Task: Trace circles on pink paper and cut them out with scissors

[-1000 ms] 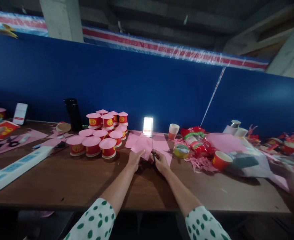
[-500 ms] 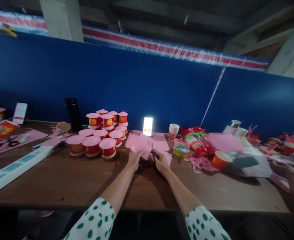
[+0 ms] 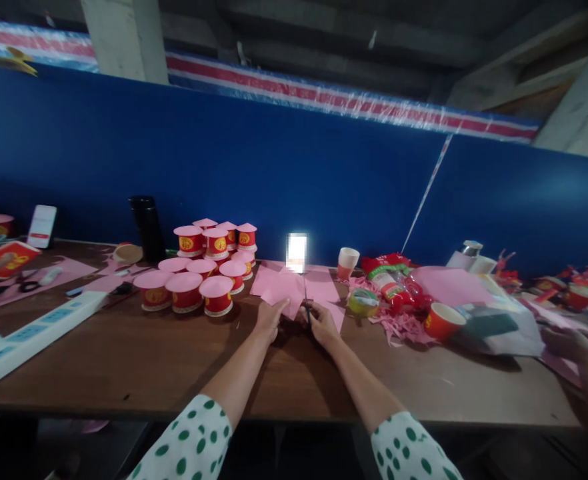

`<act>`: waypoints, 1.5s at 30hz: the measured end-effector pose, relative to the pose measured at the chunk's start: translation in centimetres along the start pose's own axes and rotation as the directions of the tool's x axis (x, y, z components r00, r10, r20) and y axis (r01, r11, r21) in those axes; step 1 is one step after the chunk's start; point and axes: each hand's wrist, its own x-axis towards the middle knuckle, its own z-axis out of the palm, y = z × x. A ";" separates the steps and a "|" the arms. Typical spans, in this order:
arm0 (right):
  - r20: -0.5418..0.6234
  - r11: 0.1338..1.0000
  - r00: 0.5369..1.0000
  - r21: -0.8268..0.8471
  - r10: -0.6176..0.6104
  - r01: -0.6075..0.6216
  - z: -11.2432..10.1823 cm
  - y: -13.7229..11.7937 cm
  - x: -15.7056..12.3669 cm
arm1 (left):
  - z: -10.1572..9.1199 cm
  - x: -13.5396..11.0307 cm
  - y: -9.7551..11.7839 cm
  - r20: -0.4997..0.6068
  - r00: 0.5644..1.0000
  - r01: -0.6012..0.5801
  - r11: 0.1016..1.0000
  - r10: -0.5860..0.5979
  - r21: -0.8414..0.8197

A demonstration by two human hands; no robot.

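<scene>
My left hand is closed on the edge of a piece of pink paper. In my right hand is a pair of dark-handled scissors, its blades pointing away from me beside that paper's right edge. Whether the blades touch the paper I cannot tell. More pink sheets lie on the table under and behind both hands. Just beyond them stands a lit phone. To the left are several red paper-cup lanterns with pink cone tops, some stacked.
A white power strip and a black flask are on the left. Toward the right stand a paper cup, a tape roll, a red plastic bag and a red cup. Other people's hands show at both sides.
My hands, the paper and the scissors look almost the same as before. At the far right, another person's hand has shifted slightly.
</scene>
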 end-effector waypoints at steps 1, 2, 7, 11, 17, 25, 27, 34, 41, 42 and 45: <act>-0.001 1.000 1.000 -0.001 0.003 -0.003 0.0 -0.1 0.0 | 0.0 0.0 0.0 0.003 1.000 -0.003 1.000 0.003 -0.006; -0.002 1.000 1.000 -0.003 0.004 -0.004 0.0 -0.2 -0.1 | 0.0 0.0 0.0 0.008 1.000 -0.008 1.000 0.008 -0.012; -0.006 1.000 1.000 -0.021 0.009 -0.009 0.0 -0.3 -0.2 | -0.1 0.0 -0.1 0.014 1.000 0.003 1.000 -0.003 -0.004; -0.002 0.999 1.000 -0.037 0.011 -0.011 0.0 -0.2 -0.2 | -0.2 0.0 -0.1 0.012 1.000 0.027 0.999 -0.027 0.038; 0.002 0.999 1.000 -0.035 0.023 -0.023 0.0 -0.1 -0.1 | 0.0 0.1 0.0 0.003 1.000 0.013 1.000 -0.013 -0.002; -0.001 0.997 1.000 -0.076 0.019 -0.019 -0.1 -0.2 -0.2 | -0.1 0.3 -0.2 -0.005 1.000 -0.014 1.000 0.014 -0.016; 0.002 0.997 1.000 -0.077 0.019 -0.018 -0.1 -0.2 -0.2 | -0.2 0.5 -0.4 0.008 0.999 -0.049 0.998 0.049 -0.034; 0.002 0.998 1.000 -0.055 0.030 -0.030 -0.1 0.0 -0.1 | -0.5 1.1 -1.3 -0.023 0.997 -0.071 0.997 0.071 0.013; -0.006 0.999 1.000 -0.030 0.025 -0.025 0.0 -0.2 -0.1 | -0.6 1.0 -1.0 -0.014 0.999 -0.046 0.998 0.046 0.044; -0.006 0.999 1.000 -0.025 0.026 -0.027 0.0 -0.2 -0.1 | -0.5 0.9 -1.0 -0.015 0.999 -0.038 0.998 0.038 0.045; -0.009 0.999 0.999 -0.015 0.035 -0.035 -0.1 -0.1 -0.1 | -0.5 0.8 -0.9 -0.020 1.000 -0.024 0.999 0.024 0.037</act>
